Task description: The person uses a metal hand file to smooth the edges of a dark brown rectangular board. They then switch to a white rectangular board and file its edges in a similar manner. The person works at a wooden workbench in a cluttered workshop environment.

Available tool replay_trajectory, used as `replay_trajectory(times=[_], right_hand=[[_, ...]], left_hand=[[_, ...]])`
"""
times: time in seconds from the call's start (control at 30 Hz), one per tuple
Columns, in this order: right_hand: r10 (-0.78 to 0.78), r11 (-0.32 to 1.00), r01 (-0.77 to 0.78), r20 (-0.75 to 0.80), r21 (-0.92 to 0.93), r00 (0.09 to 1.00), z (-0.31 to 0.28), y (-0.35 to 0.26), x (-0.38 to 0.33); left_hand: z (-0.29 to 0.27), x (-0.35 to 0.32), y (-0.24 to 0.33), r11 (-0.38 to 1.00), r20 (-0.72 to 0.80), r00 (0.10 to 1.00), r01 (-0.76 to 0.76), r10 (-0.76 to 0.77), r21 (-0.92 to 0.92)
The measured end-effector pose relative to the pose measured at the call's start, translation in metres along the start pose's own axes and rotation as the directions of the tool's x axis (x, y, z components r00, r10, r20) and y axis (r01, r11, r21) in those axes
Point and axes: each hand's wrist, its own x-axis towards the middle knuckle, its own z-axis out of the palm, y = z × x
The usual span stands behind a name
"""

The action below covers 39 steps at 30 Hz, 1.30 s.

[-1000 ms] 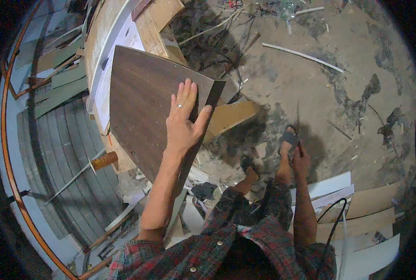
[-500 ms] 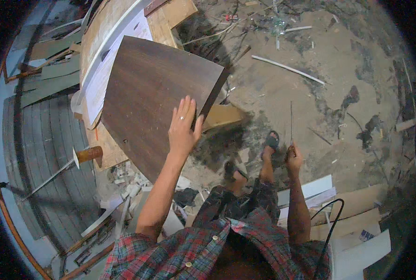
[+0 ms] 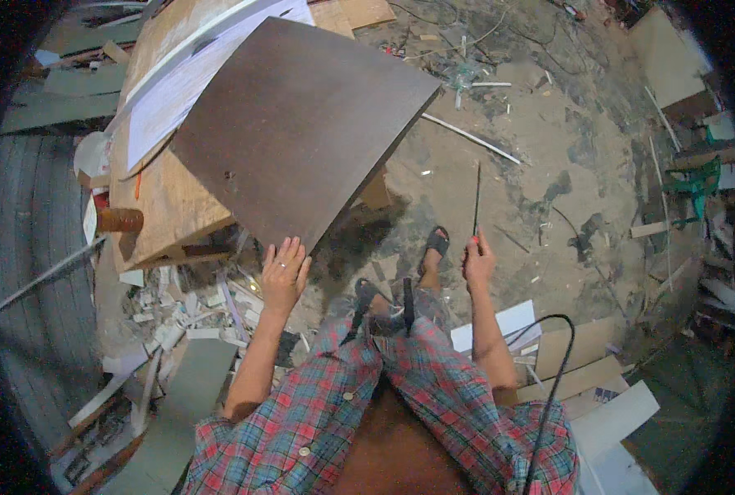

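Atop the raw plywood tabletop [image 3: 165, 206], a flat, smooth dark-brown rectangular panel [image 3: 301, 124] is overhanging the edge; left hand [image 3: 283, 275], fingers spread and holding nothing, is hovering just below its corner; right hand [image 3: 478, 257] is gripping a thin, straight metal rod [image 3: 476, 198] upright.

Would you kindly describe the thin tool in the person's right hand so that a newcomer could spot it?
Start at the big dark brown board lying on the wooden workbench. To its right, over the dusty floor, the right hand holds a thin dark rod pointing up. Unlike the pale strips scattered around, it is dark, needle-slim and gripped.
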Motion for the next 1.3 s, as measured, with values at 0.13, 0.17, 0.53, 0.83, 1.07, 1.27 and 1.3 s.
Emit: replay_trajectory(times=[0.13,0.17,0.53,0.83,1.07,1.27,1.3], right_hand=[[-0.260,0.958,0.251,-0.052,-0.139,0.964,0.023,-0.007,-0.051],[-0.379,0.913,0.365,-0.054,-0.182,0.924,0.035,-0.008,-0.061],[-0.664,0.483,0.805,0.454,-0.346,0.594,0.254,-0.155,-0.057],[-0.510,-0.155,0.987,0.859,-0.051,-0.036,0.211,-0.115,-0.130],[-0.378,-0.116,0.993,0.924,0.006,-0.050,0.234,-0.138,-0.090],[-0.502,0.109,0.986,0.849,-0.128,0.166,0.228,-0.160,-0.042],[-0.545,0.148,0.969,0.802,-0.196,0.245,0.218,-0.171,-0.023]], left_hand=[[-0.019,-0.067,-0.046,0.995,-0.107,0.991,0.086,-0.081,0.041],[-0.024,-0.098,-0.072,0.971,-0.103,0.968,0.234,-0.228,0.055],[0.000,-0.048,-0.016,0.814,0.045,0.935,0.328,-0.351,-0.480],[0.035,-0.039,0.007,0.714,0.089,0.878,0.437,-0.469,-0.546],[0.041,-0.028,-0.015,0.805,-0.044,0.913,0.334,-0.405,-0.490],[0.023,-0.039,-0.007,0.660,0.072,0.778,0.574,-0.624,-0.485],[0.025,-0.036,0.006,0.577,0.117,0.742,0.601,-0.660,-0.553]])
